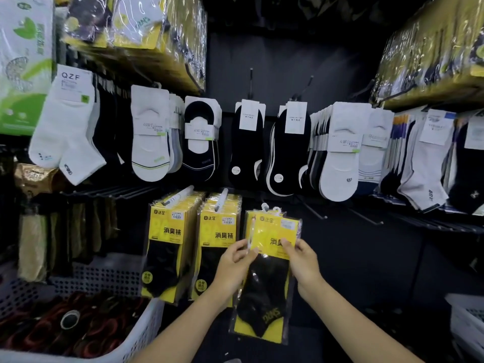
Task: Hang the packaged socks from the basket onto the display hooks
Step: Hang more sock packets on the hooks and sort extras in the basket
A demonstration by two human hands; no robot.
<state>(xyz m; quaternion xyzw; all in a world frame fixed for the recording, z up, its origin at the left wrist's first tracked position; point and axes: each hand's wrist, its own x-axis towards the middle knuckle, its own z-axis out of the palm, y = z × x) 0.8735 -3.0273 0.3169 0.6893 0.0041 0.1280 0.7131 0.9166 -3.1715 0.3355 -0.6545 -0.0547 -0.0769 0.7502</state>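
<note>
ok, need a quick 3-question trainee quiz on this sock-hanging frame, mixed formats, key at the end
1. True or false: the left hand and the right hand both grip the yellow sock packs.
2. Multiple choice: how many hanging stacks of matching yellow packs are on hooks to the left of the held ones? A) one B) two C) four
3. Fill in: the white perforated basket sits at the lower ____ of the view.

Key: 1 true; 2 B; 3 left
</note>
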